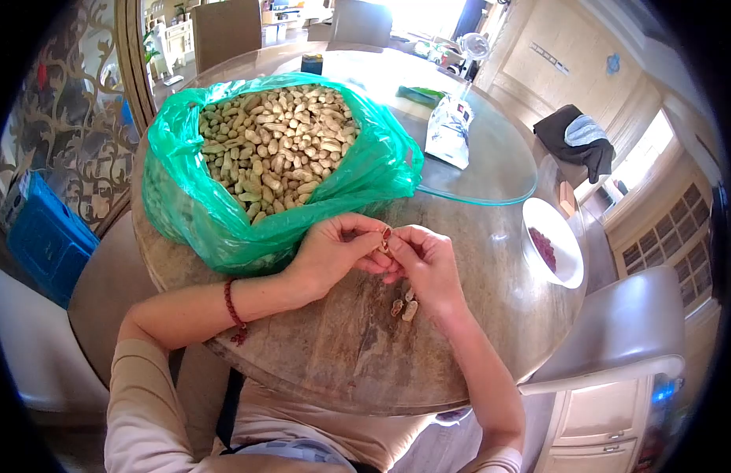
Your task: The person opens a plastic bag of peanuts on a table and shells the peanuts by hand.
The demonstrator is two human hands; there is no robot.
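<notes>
- Daylight fills the room around us; a round, stone-patterned surface lies beneath both grips, and beyond them, ahead and to the right, a glass turntable carries a white packet.
- Just beyond the left grip, to its left, we have a green plastic bag heaped with unshelled peanuts; whether knuckles and plastic touch, we cannot tell.
- To do this step well, we would judge it best to press the pod along its seam with the thumbs, spread the halves gently and tip the kernel out whole, keeping both grips low over the surface so that nothing rolls away.
- Our left grip is narrow, thumb and fingertips pinched on one side of a peanut pod.
- Our right grip is just as narrow, pinching the other side; the pod sits between the two, seemingly split, with something reddish showing inside.
- Below the right grip, on its near side, lie a few shell pieces.
- Well to the right of that grip stands a white bowl with reddish kernels in it.
</notes>
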